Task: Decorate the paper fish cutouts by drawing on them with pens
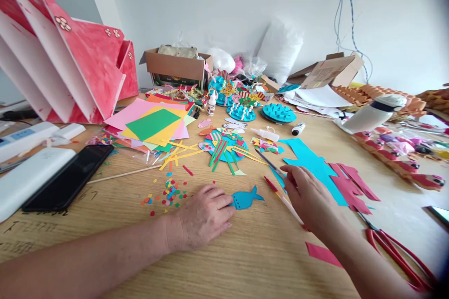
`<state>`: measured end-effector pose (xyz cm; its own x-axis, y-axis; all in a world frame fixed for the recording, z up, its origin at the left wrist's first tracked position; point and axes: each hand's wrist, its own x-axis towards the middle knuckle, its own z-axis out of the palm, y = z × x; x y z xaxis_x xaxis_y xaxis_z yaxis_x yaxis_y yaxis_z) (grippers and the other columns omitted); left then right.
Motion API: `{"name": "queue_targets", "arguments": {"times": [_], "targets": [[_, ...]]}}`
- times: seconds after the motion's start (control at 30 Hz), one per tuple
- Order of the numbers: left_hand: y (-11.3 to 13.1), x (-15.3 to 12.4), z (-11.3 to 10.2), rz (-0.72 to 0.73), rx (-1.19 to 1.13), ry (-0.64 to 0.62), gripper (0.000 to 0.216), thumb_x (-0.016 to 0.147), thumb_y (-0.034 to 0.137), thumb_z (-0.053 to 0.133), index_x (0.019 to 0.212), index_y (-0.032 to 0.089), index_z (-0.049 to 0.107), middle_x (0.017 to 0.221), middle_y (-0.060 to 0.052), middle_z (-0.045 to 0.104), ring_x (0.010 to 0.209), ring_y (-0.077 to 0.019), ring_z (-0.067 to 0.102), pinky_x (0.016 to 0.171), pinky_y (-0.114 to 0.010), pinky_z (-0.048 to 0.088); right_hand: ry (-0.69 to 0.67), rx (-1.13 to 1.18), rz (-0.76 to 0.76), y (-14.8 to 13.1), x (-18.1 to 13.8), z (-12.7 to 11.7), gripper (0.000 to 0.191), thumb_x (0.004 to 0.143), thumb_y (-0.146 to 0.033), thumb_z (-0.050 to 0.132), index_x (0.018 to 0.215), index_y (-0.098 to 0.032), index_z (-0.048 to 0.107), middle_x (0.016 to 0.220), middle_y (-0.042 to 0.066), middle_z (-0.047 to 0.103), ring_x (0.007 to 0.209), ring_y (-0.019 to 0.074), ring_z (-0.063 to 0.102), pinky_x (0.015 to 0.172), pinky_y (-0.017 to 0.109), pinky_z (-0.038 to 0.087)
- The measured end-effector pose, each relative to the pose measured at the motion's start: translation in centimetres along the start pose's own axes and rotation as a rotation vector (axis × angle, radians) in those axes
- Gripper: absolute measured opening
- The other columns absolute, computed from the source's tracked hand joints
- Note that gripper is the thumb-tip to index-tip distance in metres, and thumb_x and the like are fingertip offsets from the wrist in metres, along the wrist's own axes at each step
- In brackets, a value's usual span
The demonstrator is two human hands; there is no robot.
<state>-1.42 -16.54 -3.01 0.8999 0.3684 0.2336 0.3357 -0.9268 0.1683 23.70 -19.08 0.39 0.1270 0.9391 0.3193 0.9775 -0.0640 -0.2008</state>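
Note:
My left hand (pixel 206 217) rests on the wooden table with its fingers bent together over the head end of a blue paper fish (pixel 245 199). The fish lies flat, tail to the right, with small dark dots near the fingers. To the right, my right hand (pixel 308 194) is closed around a slim grey pointed tool (pixel 271 162) aimed up and left; its exact kind is unclear. Just below that hand lies a pen (pixel 285 201) with red ends. Paper dots (pixel 172 192) in several colours are scattered beyond my left hand.
Blue paper (pixel 315 166) and red paper pieces (pixel 345 184) lie right of centre. Red-handled scissors (pixel 396 247) are at the lower right. Coloured sheets (pixel 152 124), a decorated blue disc (pixel 228 145) and a glue bottle (pixel 265 134) stand farther back. A black phone (pixel 70 177) lies left.

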Motion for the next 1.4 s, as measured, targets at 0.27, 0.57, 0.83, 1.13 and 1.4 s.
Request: {"name": "queue_targets", "arguments": {"times": [0.27,0.57,0.83,1.13,1.4], "targets": [[0.1,0.1,-0.3,-0.001,0.010,0.007,0.013,0.088,0.026,0.055,0.098,0.018,0.057,0.099,-0.002,0.059,0.096,-0.0177,0.051,0.094,-0.036,0.035,-0.220,0.275,0.047,-2.8,-0.8,0.9,0.011,0.078,-0.030,0.044,0.071,-0.023,0.046,0.065,0.001,0.060,0.061,0.0175,0.058,0.054,0.027,0.042],[0.2,0.0,-0.5,-0.001,0.023,-0.001,0.009,0.088,0.024,0.055,0.093,0.017,0.058,0.093,-0.003,0.059,0.092,-0.0183,0.052,0.095,-0.038,0.035,-0.267,0.231,0.035,-3.9,-1.3,1.7,0.004,0.076,-0.020,0.045,0.072,-0.022,0.047,0.072,0.004,0.065,0.067,0.0186,0.060,0.059,0.027,0.043],[0.3,0.2,-1.2,-0.203,-0.437,0.053,0.014,0.087,0.017,0.051,0.097,0.016,0.062,0.092,-0.005,0.060,0.087,-0.0159,0.054,0.081,-0.028,0.043,-0.087,0.477,0.098,-3.4,-3.2,-0.9,0.022,0.084,-0.040,0.046,0.073,-0.022,0.052,0.060,-0.001,0.054,0.053,0.0140,0.048,0.050,0.024,0.038],[1.2,1.2,-3.8,-0.565,-1.598,0.066,0.040,0.071,0.040,0.071,0.100,0.014,0.065,0.077,0.000,0.056,0.067,-0.0088,0.048,0.065,-0.021,0.038,-0.589,1.299,0.484,-7.9,-7.0,-0.9,0.032,0.080,-0.051,0.056,0.080,-0.019,0.052,0.053,-0.006,0.044,0.042,0.0041,0.024,0.041,0.017,0.012],[2.1,1.4,-4.5,-0.690,-1.773,0.215,0.035,0.065,0.041,0.078,0.080,0.011,0.065,0.074,-0.001,0.060,0.062,-0.0070,0.050,0.064,-0.020,0.038,-0.536,1.334,0.366,-7.6,-8.0,-1.6,0.040,0.087,-0.052,0.045,0.074,-0.018,0.061,0.061,0.001,0.057,0.050,0.0090,0.044,0.047,0.020,0.035]]}}
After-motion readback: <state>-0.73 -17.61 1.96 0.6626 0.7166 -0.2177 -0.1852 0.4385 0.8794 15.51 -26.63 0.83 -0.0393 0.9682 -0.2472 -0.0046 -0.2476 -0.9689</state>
